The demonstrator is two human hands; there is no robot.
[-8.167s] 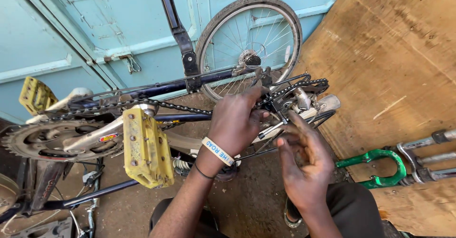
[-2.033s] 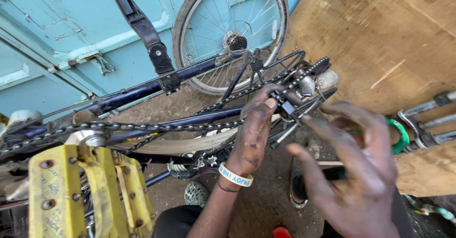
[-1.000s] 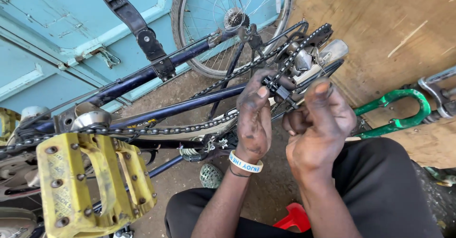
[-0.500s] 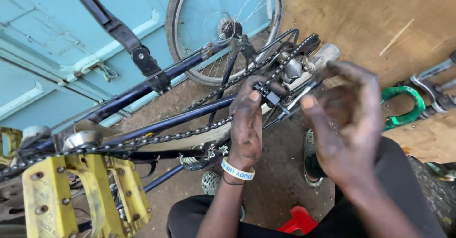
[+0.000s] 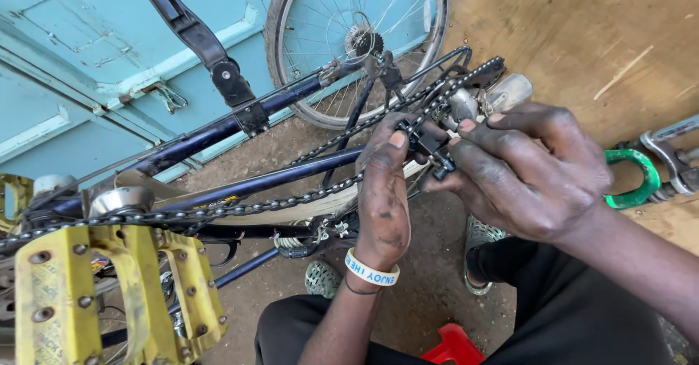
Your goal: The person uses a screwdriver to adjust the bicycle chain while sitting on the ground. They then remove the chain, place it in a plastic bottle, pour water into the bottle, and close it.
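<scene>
Turquoise metal door (image 5: 87,59) behind, plywood sheet (image 5: 582,37) at right, bare dirt ground (image 5: 437,292) below. I see bike upside down, wheel (image 5: 357,41) against door, yellow pedal (image 5: 109,292) close at lower left. Left hand (image 5: 384,190) and right hand (image 5: 528,172) meet at derailleur (image 5: 437,143) by chain (image 5: 320,190), fingertips pinching it from both sides. Green lock (image 5: 633,179) at right edge.

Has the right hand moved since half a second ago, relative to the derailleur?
Yes. The right hand has closed in leftward onto the derailleur; its fingertips now touch it beside the left hand, where before they were spread open and off it.
</scene>
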